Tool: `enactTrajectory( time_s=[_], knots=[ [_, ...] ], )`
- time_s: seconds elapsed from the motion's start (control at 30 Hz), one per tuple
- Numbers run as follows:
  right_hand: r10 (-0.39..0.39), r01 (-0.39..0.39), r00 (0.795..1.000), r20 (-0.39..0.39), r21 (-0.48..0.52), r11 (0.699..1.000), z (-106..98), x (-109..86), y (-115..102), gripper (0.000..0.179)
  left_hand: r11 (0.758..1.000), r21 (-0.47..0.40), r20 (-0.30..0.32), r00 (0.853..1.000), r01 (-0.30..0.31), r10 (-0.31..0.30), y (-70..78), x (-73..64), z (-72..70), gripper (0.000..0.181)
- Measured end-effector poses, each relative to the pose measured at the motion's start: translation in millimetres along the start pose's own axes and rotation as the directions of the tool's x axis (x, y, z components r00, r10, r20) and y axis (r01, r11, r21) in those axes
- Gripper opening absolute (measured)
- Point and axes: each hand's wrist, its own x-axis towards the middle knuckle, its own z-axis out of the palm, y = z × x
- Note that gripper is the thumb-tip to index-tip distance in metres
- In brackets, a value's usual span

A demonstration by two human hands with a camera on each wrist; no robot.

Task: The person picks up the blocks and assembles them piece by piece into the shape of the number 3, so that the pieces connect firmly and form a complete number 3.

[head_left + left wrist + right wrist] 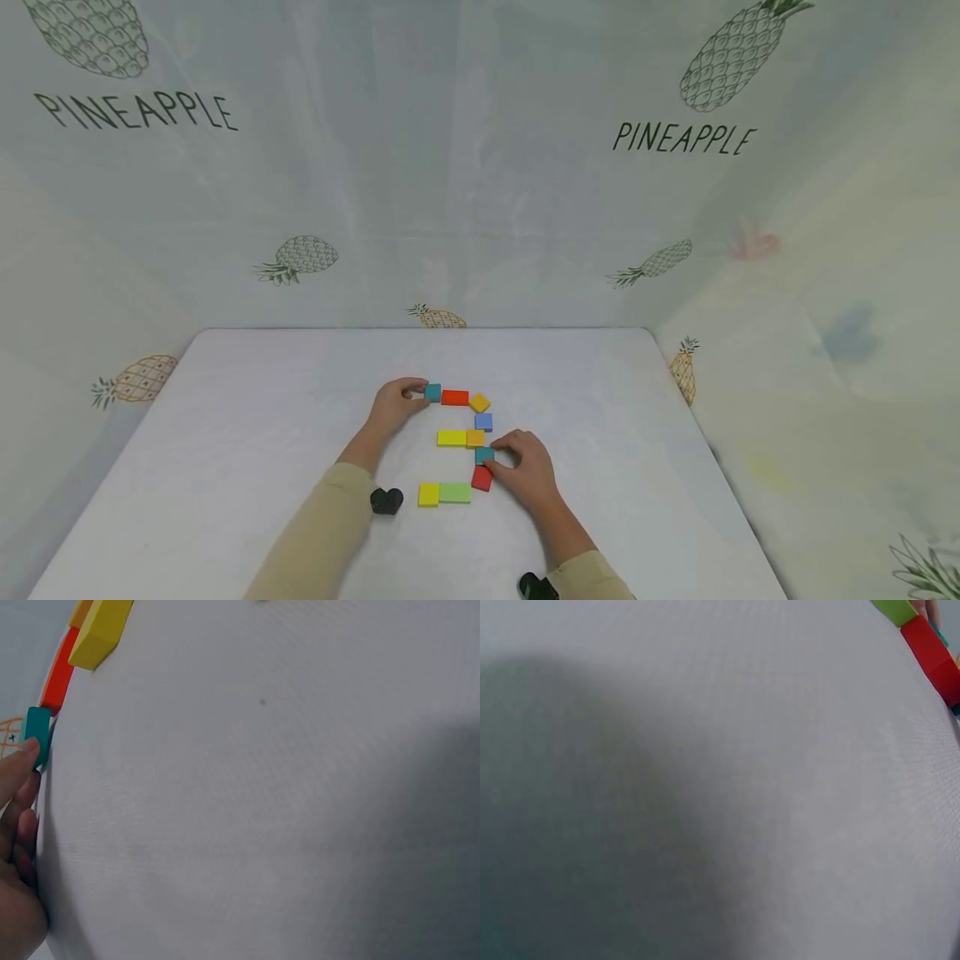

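Observation:
Colored blocks lie on the table in a shape like the figure 3. At its upper left end, my left hand (393,406) pinches a teal block (432,392) between thumb and fingers; the left wrist view shows the thumb on that teal block (36,735). Beside it lies a red-orange block (455,398), then a tilted orange block (480,403) and a blue block (483,422). On the right side, my right hand (531,473) holds a second teal block (484,456) by thumb and forefinger. Below that teal block sits a tilted red block (482,478).
A yellow block (452,438) and an orange block (476,438) form the middle bar. At the bottom are a yellow block (428,495) and a light green block (455,493). The white table (300,400) meets a pineapple-printed curtain (480,167) behind.

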Motion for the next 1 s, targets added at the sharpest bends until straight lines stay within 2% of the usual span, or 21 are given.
enactTrajectory(
  time_s=[0.27, 0.6, 1.0],
  knots=[
    [0.001, 0.0, 1.0, 0.003, -0.009, 1.0, -1.5, -0.1, -0.1, 0.021, 0.999, 0.025, -0.003, 1.0, -0.021, 0.021, 1.7, -2.2, 1.1, 0.037],
    [0.014, -0.014, 1.0, 0.012, -0.002, 1.0, -0.1, -0.2, 0.6, 0.022, 0.997, 0.055, 0.006, 0.999, -0.045, 0.045, -5.9, 0.8, 1.1, 0.04],
    [0.024, -0.024, 1.0, 0.018, -0.007, 1.0, 1.0, 0.9, 2.0, 0.022, 0.997, 0.062, -0.004, 0.999, -0.046, 0.047, -6.1, 0.4, 2.2, 0.036]
  ],
)
